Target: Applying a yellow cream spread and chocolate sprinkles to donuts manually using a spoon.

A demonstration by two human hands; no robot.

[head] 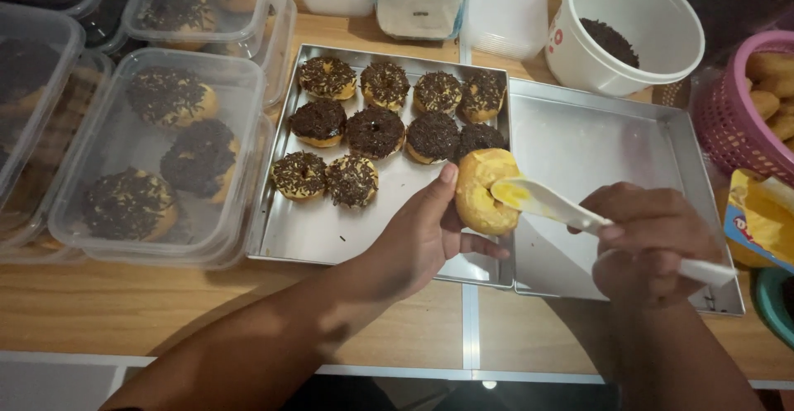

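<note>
My left hand [418, 237] holds a plain yellow doughnut [482, 193] upright above the seam between two metal trays. My right hand [653, 244] grips a white plastic spatula [571, 210]; its yellow-smeared blade rests against the doughnut's face. The left tray [318, 233] carries several doughnuts [375, 131] topped with chocolate sprinkles, in rows at its far end. The right tray [579, 142] has nothing on it.
Clear plastic boxes [149, 159] with sprinkled doughnuts sit at the left. A white tub of chocolate sprinkles [624, 26] stands at the back right. A pink basket [740, 109] of plain doughnuts and a yellow packet [761, 221] are at the right edge. All rest on a wooden table [124, 312].
</note>
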